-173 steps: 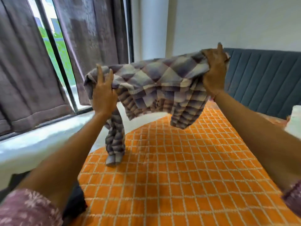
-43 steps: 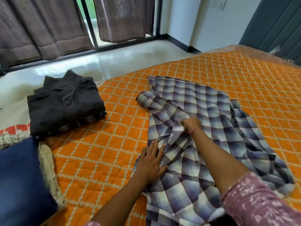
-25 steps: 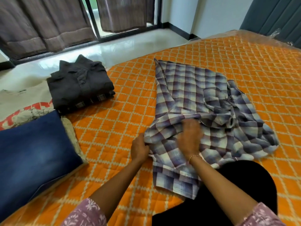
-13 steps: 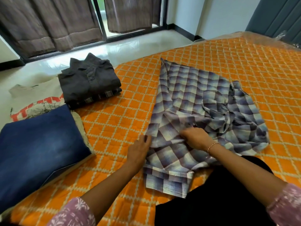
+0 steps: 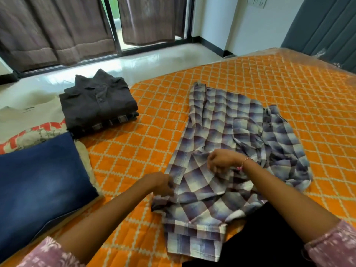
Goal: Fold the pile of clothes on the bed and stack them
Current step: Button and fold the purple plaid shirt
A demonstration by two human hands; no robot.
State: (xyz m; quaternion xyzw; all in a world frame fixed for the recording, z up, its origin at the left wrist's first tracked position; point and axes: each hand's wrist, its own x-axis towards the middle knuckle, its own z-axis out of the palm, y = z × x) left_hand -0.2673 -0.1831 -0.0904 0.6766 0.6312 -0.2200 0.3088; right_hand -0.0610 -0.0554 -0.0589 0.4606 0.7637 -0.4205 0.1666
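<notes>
Fabric of the plaid shirt (image 5: 227,135), spread on the orange bed (image 5: 289,89), is being pinched at its left edge by the left hand (image 5: 161,185); a fold mid-shirt is being gripped by the curled right hand (image 5: 221,160).

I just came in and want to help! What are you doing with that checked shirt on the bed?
A person is folding clothes on the orange quilt. The checked shirt lies spread out, only partly folded. The left hand grips its near left edge, and the right hand pinches a fold in the middle. A dark shirt already sits folded further left, with folded blue jeans nearer on that side.
</notes>
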